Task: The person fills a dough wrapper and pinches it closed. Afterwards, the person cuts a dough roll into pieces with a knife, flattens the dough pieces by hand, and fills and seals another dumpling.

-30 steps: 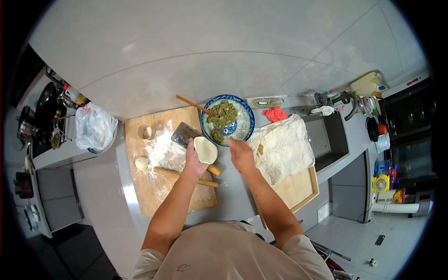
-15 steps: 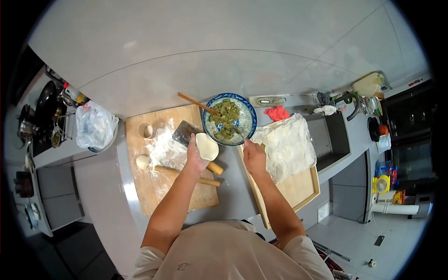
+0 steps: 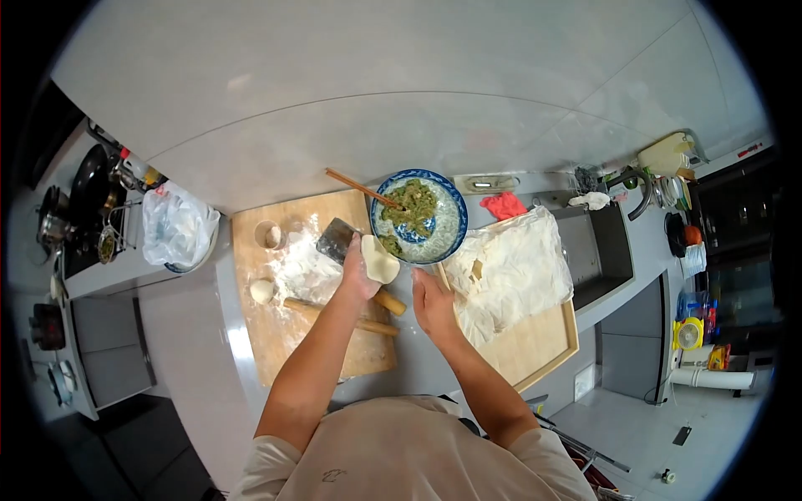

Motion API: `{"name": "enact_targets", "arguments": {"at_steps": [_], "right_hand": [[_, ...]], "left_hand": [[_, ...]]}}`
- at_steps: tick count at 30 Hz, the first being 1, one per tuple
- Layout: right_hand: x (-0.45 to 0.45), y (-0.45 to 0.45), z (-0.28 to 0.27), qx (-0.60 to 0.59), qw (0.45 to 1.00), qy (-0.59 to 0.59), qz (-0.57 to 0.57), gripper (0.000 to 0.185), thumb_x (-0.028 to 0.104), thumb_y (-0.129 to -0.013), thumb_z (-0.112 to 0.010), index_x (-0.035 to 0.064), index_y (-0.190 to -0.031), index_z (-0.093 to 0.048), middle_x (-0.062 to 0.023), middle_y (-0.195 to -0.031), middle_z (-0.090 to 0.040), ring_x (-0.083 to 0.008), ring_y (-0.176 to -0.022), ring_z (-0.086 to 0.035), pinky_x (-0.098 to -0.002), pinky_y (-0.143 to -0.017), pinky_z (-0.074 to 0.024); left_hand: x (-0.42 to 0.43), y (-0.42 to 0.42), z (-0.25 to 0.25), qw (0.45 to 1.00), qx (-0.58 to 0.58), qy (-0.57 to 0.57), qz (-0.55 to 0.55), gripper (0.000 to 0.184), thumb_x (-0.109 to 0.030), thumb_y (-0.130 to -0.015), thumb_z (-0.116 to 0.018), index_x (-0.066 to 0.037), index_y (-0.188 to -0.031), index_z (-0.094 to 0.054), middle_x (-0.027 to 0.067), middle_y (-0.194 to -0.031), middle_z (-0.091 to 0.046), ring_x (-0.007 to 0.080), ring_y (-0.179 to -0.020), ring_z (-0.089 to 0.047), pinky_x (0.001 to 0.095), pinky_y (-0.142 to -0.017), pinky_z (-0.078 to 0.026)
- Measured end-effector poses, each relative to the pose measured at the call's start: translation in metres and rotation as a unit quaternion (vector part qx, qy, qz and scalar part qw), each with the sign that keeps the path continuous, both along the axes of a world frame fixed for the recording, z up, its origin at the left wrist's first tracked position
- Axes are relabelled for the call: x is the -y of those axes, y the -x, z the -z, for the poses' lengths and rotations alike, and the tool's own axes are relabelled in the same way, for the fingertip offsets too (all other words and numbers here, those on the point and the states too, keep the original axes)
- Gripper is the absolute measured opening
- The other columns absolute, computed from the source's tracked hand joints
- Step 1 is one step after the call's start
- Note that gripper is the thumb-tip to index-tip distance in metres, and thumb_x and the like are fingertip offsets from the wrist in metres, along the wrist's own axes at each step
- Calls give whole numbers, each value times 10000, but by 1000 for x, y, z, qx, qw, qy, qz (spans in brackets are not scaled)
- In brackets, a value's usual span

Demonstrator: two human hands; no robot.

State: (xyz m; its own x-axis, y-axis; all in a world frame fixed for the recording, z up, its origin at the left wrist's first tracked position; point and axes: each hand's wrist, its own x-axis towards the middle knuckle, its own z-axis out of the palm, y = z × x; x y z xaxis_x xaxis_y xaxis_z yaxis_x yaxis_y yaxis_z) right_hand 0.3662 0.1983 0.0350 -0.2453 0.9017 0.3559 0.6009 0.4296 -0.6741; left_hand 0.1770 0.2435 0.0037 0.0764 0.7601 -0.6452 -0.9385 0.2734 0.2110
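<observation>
My left hand [image 3: 359,271] holds a round dough wrapper [image 3: 383,260] in its palm, close to the near left rim of the blue-and-white bowl [image 3: 452,242]. Green filling [image 3: 413,207] lies in the bowl, and a small clump [image 3: 390,244] of it shows at the wrapper's upper edge. My right hand [image 3: 432,302] is closed just right of the wrapper, below the bowl; what its fingers grip is too small to make out. Chopsticks [image 3: 355,183] lean on the bowl's left rim.
On the floured board [image 3: 251,334] are a metal scraper [image 3: 336,240], a dough ball [image 3: 261,290], a small cup [image 3: 269,235] and rolling pins [image 3: 322,313]. A wooden tray [image 3: 543,352] with a floury white cloth [image 3: 510,267] lies right, before the sink [image 3: 606,250].
My right hand has moved left and slightly down, away from the bowl's near rim toward the wrapper. The wrapper now looks more folded in my left hand. The view has shifted slightly.
</observation>
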Motion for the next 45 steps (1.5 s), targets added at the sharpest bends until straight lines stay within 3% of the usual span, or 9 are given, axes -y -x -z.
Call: {"name": "enact_targets", "arguments": {"at_steps": [11, 17, 19, 23, 25, 28, 38, 40, 45], "right_hand": [[25, 3, -35, 75, 978, -103, -167, 334, -120, -877, -666, -11, -1191, -702, -172, -1071, -730, -352, -944, -701, -426, -810, -592], [20, 2, -22, -39, 993, -67, -94, 267, -79, -960, -634, -12, -1211, -695, -196, -1084, -734, -364, -922, -717, -396, -831, -596], [8, 1, -22, -143, 987, 57, 47, 232, -19, -1019, -596, -14, -1227, -697, -209, -1084, -747, -372, -925, -734, -386, -854, -596], [-36, -27, -5, 12, 993, -32, 110, 210, 60, -1024, -598, -13, -1182, -715, -256, -1028, -745, -426, -914, -726, -470, -825, -599], [-50, -30, 5, 43, 992, -25, 120, 219, 81, -1011, -626, -3, -1194, -710, -260, -992, -736, -440, -901, -716, -504, -814, -590], [-56, -19, 17, 113, 988, -12, 108, 229, 73, -991, -642, 13, -1203, -705, -242, -930, -722, -446, -866, -701, -518, -787, -583], [-2, 34, 1, 14, 999, 22, 20, 254, 42, -988, -626, 25, -1229, -701, -229, -995, -728, -425, -876, -703, -497, -786, -588], [6, 36, -7, 14, 998, -66, -20, 321, 21, -925, -677, 13, -1246, -683, -175, -938, -711, -358, -817, -685, -448, -705, -587], [24, 37, -11, 76, 983, -135, -93, 373, -33, -872, -684, 10, -1242, -680, -149, -976, -709, -311, -855, -684, -416, -732, -593]], "left_hand": [[27, 17, 20, 997, 69, -26, -20, 621, -580, -1115, -305, -106, -1400, -587, 147, -1374, -651, 379, -1249, -627, 556, -1107, -497], [24, 20, 20, 994, 86, -48, -47, 580, -553, -1122, -325, -104, -1344, -617, 137, -1306, -680, 362, -1198, -655, 563, -1043, -540], [21, 19, 20, 998, 39, -16, -37, 512, -533, -1136, -335, -134, -1232, -641, 89, -1156, -716, 309, -1063, -697, 507, -965, -585], [9, 25, 20, 998, -23, 59, -22, 495, -554, -1126, -372, -152, -1141, -659, 72, -1056, -718, 302, -971, -708, 518, -878, -606], [0, 29, 31, 999, -14, 42, -5, 490, -535, -1133, -346, -153, -1224, -640, 96, -1163, -706, 335, -1077, -690, 555, -964, -579], [-13, 26, 24, 999, -41, 29, 21, 445, -504, -1138, -365, -158, -1192, -638, 93, -1132, -699, 332, -1053, -684, 559, -942, -580], [-19, 33, 30, 994, -77, 40, 69, 467, -496, -1137, -375, -130, -1215, -655, 113, -1197, -706, 327, -1106, -683, 540, -973, -576], [-16, 34, 27, 996, -52, 31, 65, 481, -503, -1136, -366, -127, -1222, -653, 117, -1206, -705, 331, -1116, -683, 540, -978, -576], [-3, 38, 30, 998, 11, -15, 57, 529, -527, -1134, -325, -122, -1243, -648, 129, -1216, -705, 342, -1128, -687, 542, -981, -578]]}}
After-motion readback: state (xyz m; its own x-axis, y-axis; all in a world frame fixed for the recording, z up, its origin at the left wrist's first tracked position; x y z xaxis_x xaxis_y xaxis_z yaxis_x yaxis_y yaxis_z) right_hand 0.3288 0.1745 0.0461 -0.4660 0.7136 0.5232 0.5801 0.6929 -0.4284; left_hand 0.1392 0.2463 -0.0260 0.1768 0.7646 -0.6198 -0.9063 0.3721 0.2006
